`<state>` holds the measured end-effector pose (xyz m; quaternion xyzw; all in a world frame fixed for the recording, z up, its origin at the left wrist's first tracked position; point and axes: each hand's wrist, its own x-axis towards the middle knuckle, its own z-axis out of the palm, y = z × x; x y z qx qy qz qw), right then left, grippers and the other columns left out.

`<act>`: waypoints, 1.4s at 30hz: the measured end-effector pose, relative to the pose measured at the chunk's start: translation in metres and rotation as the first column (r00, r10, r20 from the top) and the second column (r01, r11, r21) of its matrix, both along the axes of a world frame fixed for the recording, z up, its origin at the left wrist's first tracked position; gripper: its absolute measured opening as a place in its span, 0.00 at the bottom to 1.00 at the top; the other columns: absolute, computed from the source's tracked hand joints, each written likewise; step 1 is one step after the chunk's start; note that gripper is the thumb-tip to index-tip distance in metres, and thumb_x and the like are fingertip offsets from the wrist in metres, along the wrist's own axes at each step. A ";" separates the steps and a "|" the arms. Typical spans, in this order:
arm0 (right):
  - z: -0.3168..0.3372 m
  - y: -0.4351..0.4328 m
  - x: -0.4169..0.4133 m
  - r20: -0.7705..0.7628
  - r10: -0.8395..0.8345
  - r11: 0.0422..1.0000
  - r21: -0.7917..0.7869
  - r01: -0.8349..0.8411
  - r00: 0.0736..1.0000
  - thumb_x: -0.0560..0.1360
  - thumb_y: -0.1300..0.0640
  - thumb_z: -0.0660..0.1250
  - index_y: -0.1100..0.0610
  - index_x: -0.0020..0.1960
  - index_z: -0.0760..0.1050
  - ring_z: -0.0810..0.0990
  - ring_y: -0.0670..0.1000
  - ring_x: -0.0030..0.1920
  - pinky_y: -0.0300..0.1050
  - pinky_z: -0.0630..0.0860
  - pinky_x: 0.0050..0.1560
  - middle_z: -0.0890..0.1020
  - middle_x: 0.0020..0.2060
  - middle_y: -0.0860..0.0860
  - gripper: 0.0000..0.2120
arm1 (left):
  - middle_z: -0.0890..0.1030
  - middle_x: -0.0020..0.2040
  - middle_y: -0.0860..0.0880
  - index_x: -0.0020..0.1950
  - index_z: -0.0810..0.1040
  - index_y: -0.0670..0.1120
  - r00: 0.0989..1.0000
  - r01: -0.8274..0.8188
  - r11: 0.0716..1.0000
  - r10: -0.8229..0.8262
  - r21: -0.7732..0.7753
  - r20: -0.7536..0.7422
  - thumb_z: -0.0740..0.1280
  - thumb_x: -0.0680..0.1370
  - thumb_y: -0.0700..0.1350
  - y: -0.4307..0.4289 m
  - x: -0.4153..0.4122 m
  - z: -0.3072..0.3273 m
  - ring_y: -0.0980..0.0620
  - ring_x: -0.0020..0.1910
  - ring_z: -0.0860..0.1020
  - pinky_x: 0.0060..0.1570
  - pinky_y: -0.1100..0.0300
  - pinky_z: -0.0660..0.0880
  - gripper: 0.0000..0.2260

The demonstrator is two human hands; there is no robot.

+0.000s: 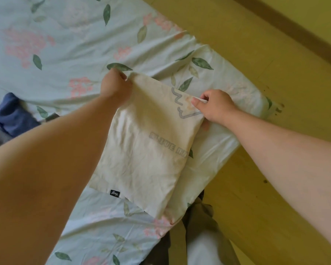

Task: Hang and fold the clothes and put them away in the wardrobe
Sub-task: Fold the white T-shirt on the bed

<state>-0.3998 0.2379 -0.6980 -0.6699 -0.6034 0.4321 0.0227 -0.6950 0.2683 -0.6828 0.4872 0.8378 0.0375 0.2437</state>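
Fingers (198, 102) of the right hand (216, 107) and left hand (116, 88) are pinching far corners of the cream T-shirt (141, 153); folding is proceeding, probably needing one more fold towards the near hem.

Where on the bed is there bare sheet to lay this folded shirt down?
Widest free patch: the floral sheet beyond the left hand, above the blue garment. A narrower strip lies between the right hand and the bed's edge. Crowded: the left border by the blue garment, and the near corner by the dark clothes, below the folded shirt.
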 end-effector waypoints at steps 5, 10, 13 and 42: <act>0.012 -0.036 -0.027 0.334 0.028 0.969 0.224 -0.108 0.942 0.79 0.44 0.66 0.57 0.60 0.68 0.72 0.61 0.58 0.54 0.71 0.56 0.68 0.62 0.59 0.19 | 0.81 0.47 0.47 0.49 0.78 0.47 0.975 -0.217 0.975 0.219 0.051 -0.043 0.62 0.77 0.44 -0.097 -0.054 -0.002 0.46 0.46 0.78 0.43 0.55 0.70 0.06; 0.028 -0.106 -0.071 0.315 0.280 0.888 0.274 -0.369 0.907 0.77 0.47 0.66 0.56 0.61 0.70 0.69 0.61 0.61 0.56 0.68 0.60 0.69 0.62 0.57 0.17 | 0.81 0.42 0.49 0.49 0.83 0.48 0.969 -0.248 0.962 0.245 -0.116 -0.039 0.66 0.79 0.52 -0.204 -0.094 -0.003 0.47 0.42 0.78 0.43 0.57 0.71 0.09; 0.031 -0.158 -0.099 0.203 0.477 0.839 0.184 -0.512 0.855 0.80 0.46 0.63 0.55 0.62 0.69 0.70 0.59 0.59 0.54 0.68 0.60 0.69 0.60 0.55 0.16 | 0.81 0.40 0.52 0.48 0.82 0.51 0.964 -0.262 0.954 0.264 -0.149 -0.005 0.66 0.79 0.55 -0.246 -0.103 -0.003 0.51 0.38 0.78 0.41 0.56 0.72 0.10; 0.030 -0.258 -0.164 0.304 0.778 0.583 -0.024 -0.812 0.549 0.81 0.48 0.60 0.52 0.60 0.71 0.78 0.58 0.55 0.51 0.65 0.45 0.80 0.56 0.53 0.11 | 0.78 0.51 0.45 0.52 0.75 0.46 0.939 -0.336 0.910 0.345 -0.244 -0.006 0.64 0.79 0.47 -0.286 -0.100 -0.001 0.42 0.50 0.77 0.46 0.50 0.74 0.06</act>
